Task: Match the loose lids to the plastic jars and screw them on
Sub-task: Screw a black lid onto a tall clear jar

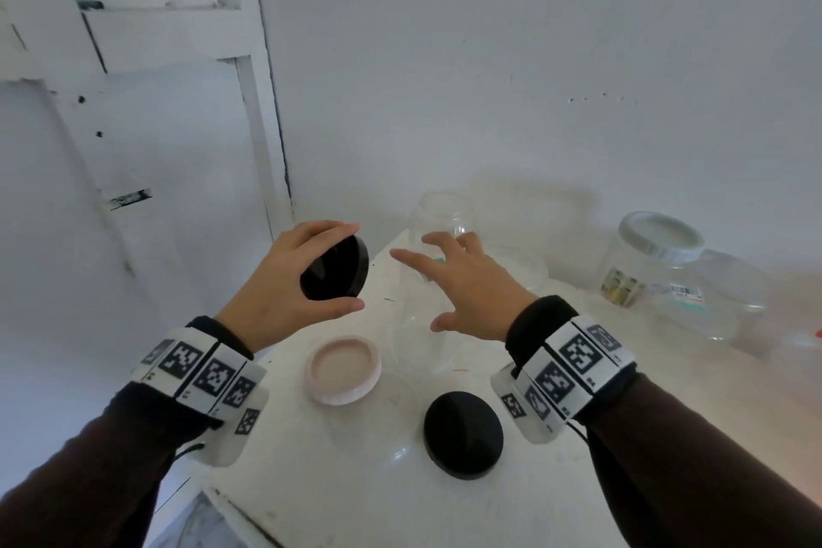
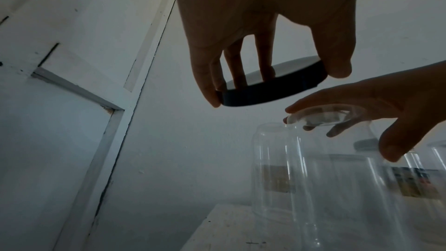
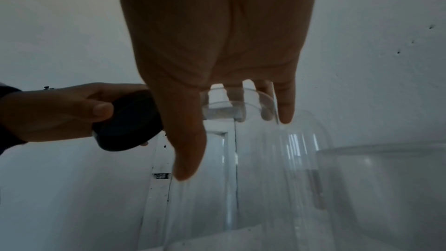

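My left hand (image 1: 349,267) grips a black round lid (image 1: 334,272) by its rim, tilted, in the air above the table's left edge. The left wrist view shows that lid (image 2: 272,91) between thumb and fingers of the left hand (image 2: 277,83). To its right, my right hand (image 1: 427,287) is spread open over the mouth of a tall clear jar (image 1: 416,338); I cannot tell whether it touches. In the right wrist view the right hand (image 3: 235,144) hovers at the jar's rim (image 3: 241,102). A pink lid (image 1: 344,369) lies upside down and a second black lid (image 1: 462,432) lies nearer me.
A second clear open jar (image 1: 440,214) stands behind by the wall. At the right stands a jar closed with a white lid (image 1: 658,245), and a clear labelled jar (image 1: 711,303) is next to it. The white table (image 1: 356,485) ends at the left beside a door.
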